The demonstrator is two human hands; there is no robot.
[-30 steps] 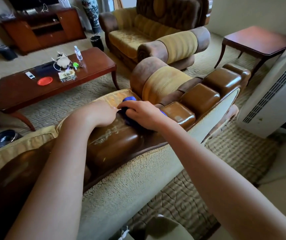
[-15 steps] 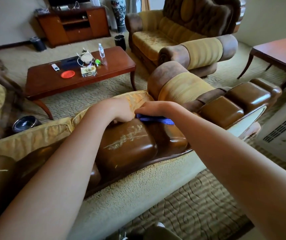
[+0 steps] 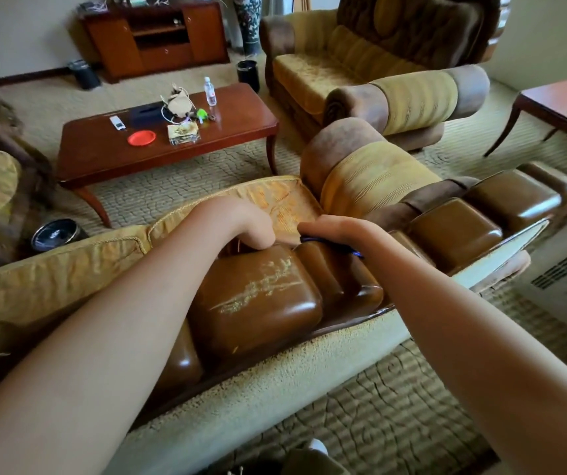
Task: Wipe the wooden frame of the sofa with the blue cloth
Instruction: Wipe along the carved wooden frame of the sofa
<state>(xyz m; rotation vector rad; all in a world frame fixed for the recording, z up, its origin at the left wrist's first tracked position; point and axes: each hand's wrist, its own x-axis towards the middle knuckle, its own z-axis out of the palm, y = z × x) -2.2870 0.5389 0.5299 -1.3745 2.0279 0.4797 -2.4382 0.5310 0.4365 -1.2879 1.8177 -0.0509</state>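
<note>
Your right grip (image 3: 335, 231) presses the blue cloth (image 3: 330, 242) flat, fingers curled over it; left grip (image 3: 246, 228) closed, holding nothing visible. Beneath, the wooden frame (image 3: 258, 296) curves: cloth may slip off.

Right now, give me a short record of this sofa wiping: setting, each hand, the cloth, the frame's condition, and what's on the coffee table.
setting: living room, person leaning over the sofa back
right hand: pressing the blue cloth onto the wooden frame
left hand: resting on the frame top beside the right hand, no cloth seen
blue cloth: mostly hidden under the right hand
frame condition: glossy brown, pale scratch marks on the nearest block
coffee table: red lid, water bottle, remote
</note>
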